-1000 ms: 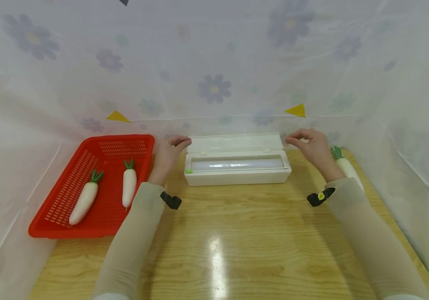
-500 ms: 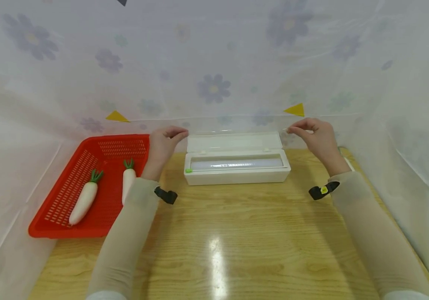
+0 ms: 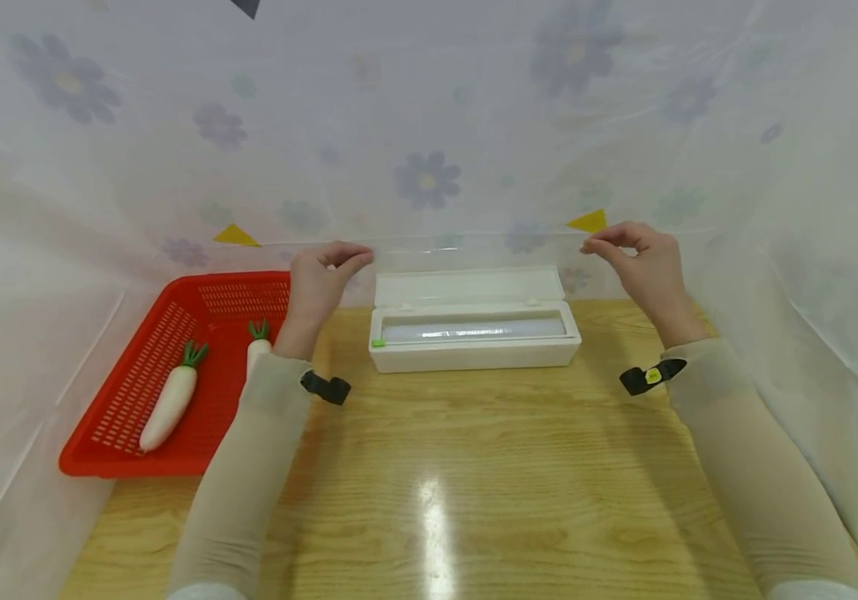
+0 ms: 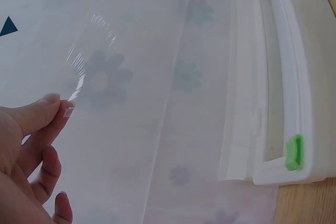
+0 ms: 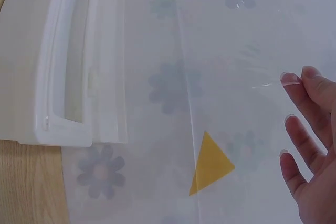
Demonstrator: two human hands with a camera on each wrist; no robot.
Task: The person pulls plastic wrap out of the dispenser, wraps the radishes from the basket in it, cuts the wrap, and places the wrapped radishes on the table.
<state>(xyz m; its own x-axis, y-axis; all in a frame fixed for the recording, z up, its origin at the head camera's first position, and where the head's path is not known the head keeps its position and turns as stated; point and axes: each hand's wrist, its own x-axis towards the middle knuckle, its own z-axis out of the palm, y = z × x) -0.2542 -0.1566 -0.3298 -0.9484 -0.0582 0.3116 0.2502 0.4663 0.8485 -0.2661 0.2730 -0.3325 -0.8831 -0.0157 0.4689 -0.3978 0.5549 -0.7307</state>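
A thin sheet of clear plastic wrap (image 4: 80,72) stretches between my hands, visible mostly by its glints. Its left end is pinched by thumb and forefinger of my left hand (image 3: 318,287). At the other end, my right hand (image 3: 650,268) pinches the wrap's edge in the same way. Both hands are raised above and to either side of a white plastic-wrap dispenser box (image 3: 474,358). The box's lid (image 3: 468,287) is tipped back, and a roll of wrap (image 3: 474,331) shows inside. A green slider (image 4: 295,152) sits at the box's left end.
A red basket (image 3: 72,462) stands at the left with two white radishes: one radish (image 3: 170,408) in plain sight, another radish (image 3: 256,350) partly behind my left forearm. The wooden table (image 3: 504,500) meets a flowered plastic sheet (image 3: 429,108) at the back.
Both hands have risen and spread slightly apart, lifting the wrap above the dispenser's lid. The radish at the right edge of the table is now hidden behind my right arm.
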